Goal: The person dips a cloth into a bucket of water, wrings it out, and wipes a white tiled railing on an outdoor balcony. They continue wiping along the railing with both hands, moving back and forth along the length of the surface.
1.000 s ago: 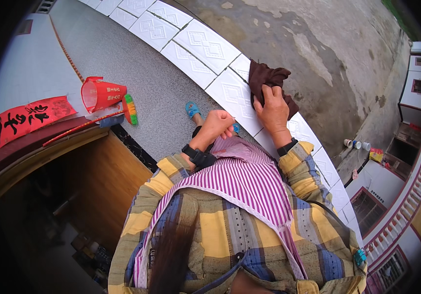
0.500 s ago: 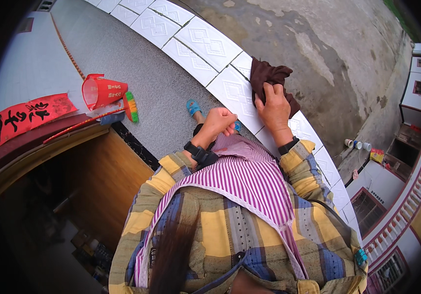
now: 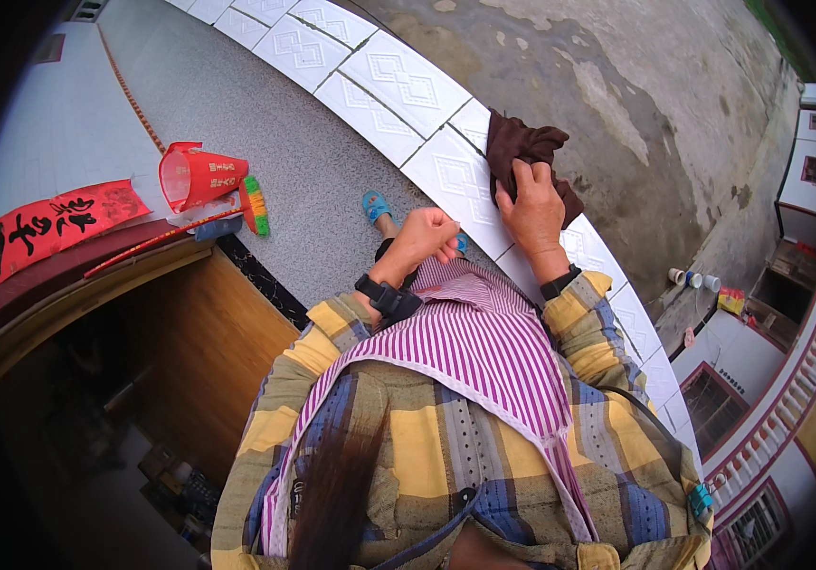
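Observation:
A crumpled dark brown cloth [image 3: 520,144] lies bunched on the white tiled ledge [image 3: 452,176], partly over its outer edge. My right hand [image 3: 532,211] rests on the near side of this cloth, its fingers bent and gripping the fabric. To the left, my left hand [image 3: 425,236] hovers by the ledge, above the striped apron [image 3: 484,328]. Its thumb and fingers are curled together in a pinch. Whether anything small sits between those fingertips cannot be made out.
Left of me, a red tapered container [image 3: 207,178] and a broom with multicoloured bristles [image 3: 255,206] stand by a doorway with a wooden door [image 3: 223,323]. Beyond the ledge spreads a wet concrete yard [image 3: 660,123]. Small pots [image 3: 693,280] stand far right.

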Tool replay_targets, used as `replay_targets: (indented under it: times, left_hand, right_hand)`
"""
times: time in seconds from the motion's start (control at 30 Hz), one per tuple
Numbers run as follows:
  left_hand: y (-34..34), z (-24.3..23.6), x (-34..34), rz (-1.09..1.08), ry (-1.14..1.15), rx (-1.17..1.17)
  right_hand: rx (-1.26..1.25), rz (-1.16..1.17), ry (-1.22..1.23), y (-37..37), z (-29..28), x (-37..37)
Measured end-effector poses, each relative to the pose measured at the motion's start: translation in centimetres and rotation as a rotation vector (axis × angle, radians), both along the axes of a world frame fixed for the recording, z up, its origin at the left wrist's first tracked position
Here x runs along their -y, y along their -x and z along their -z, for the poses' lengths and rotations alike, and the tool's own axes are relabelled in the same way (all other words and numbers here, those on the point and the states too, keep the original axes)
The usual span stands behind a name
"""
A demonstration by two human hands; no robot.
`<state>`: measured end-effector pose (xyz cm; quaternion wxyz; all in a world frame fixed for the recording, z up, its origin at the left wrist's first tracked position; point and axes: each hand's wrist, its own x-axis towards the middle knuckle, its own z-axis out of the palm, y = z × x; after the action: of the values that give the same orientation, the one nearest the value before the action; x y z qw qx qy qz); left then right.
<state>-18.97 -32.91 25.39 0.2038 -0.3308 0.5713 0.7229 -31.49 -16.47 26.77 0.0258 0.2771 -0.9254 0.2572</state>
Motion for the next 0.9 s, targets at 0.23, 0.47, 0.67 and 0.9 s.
replay_targets:
  times: [0.23, 0.47, 0.67, 0.9]
  left_hand:
    - [-0.6, -0.1, -0.5, 0.172, 0.341, -0.137]
    - [-0.9, 0.4, -1.1, 0.235, 0.782, -0.435]
    - [-0.8, 0.7, -1.1, 0.254, 0.798, -0.46]
    - [-0.5, 0.9, -2.4, 0.315, 1.071, -0.479]
  right_hand:
    - [-0.01, 0.001, -0.006, 0.0, 0.2, -0.1]
    - [-0.013, -0.014, -0.033, 0.1, 0.2, -0.2]
    - [-0.014, -0.032, -0.035, -0.2, 0.2, -0.4]
    - [0.006, -0.027, -0.057, -0.3, 0.2, -0.4]
